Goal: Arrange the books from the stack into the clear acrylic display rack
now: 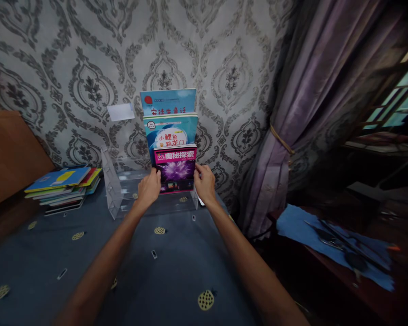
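Observation:
Between my two hands is a magazine-like book (175, 168) with a pink title band and a purple burst on its cover. My left hand (149, 186) grips its left edge and my right hand (205, 182) its right edge, both with fingers closed. The book is upright at the front of a clear acrylic tiered rack (113, 190). Behind it, higher up, stand a light-blue book (172, 131) with a white oval on the cover and another blue book (168, 100) at the back. My fingertips behind the cover are partly hidden.
A pile of books (66, 183) lies left of the rack, beside a brown box-like panel (13, 158). The table (129, 280) has a dark-blue pineapple-print cover. A tied purple curtain (275, 167) hangs right; a blue cloth (333, 242) with dark tools lies on a lower surface.

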